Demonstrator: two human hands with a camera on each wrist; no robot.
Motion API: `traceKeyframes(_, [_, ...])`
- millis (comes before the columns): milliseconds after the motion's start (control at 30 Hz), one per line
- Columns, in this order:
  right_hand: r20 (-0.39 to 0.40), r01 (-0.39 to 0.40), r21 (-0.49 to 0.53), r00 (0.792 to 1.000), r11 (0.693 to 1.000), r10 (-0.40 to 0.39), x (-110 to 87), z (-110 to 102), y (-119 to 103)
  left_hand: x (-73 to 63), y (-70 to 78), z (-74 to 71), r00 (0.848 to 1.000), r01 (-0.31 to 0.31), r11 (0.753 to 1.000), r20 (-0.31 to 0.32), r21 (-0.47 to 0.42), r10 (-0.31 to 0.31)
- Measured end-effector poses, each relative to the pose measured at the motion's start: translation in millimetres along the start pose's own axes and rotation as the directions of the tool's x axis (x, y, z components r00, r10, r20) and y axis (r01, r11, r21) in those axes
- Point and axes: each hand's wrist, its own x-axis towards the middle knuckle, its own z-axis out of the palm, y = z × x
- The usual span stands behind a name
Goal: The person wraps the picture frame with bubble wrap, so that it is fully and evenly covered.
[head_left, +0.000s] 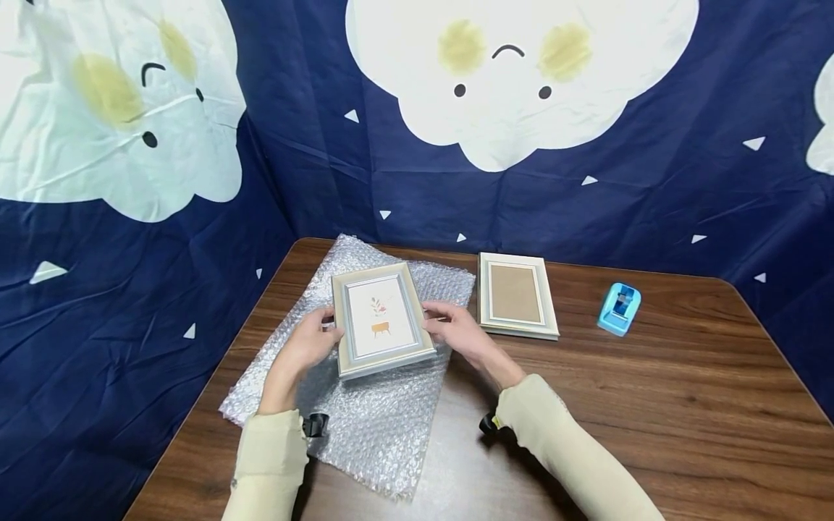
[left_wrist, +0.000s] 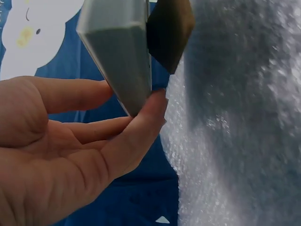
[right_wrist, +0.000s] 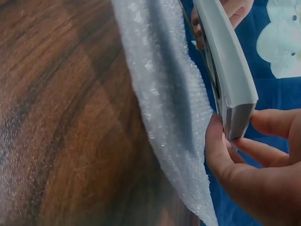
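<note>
The left hand (head_left: pixel 308 347) holds the picture frame (head_left: pixel 383 318) between its fingers at the 9 o'clock edge. Bubble wrap (head_left: pixel 384 434) lies on the table (head_left: pixel 684 405), beneath the raised, picture-side-up frame. The right hand (head_left: pixel 461 333) pinches the 3 o'clock edge. Toward 3 o'clock, another frame (head_left: pixel 516 293) rests nearby; a blue tape dispenser (head_left: pixel 619 310) sits farther out.

Picture frame (head_left: pixel 383 320) between the hands (head_left: pixel 309 340) (head_left: pixel 459 334) above bubble wrap (head_left: pixel 378 427), second frame (head_left: pixel 516 295) rightward, tape dispenser (head_left: pixel 620 309) farther right.
</note>
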Motion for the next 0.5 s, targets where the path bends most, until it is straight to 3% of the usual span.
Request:
traceKeyframes(167, [0.029,0.024,-0.058,0.999,0.998,-0.023,6.1,8.9,3.0,2.8,-6.2,-2.1,1.0,0.016,1.0,-0.014,0.015,-0.016])
traceKeyframes(300, [0.006,0.039,-0.131,0.999,0.991,-0.039,11.2,16.6,4.1,5.6,-11.0,-2.5,0.998,0.054,0.999,-0.022,0.007,-0.054])
traceKeyframes(500, [-0.013,0.024,-0.19,1.0,0.982,-0.027,17.1,24.4,8.4,8.5,-17.3,0.1,0.996,0.079,0.994,-0.054,0.075,-0.076])
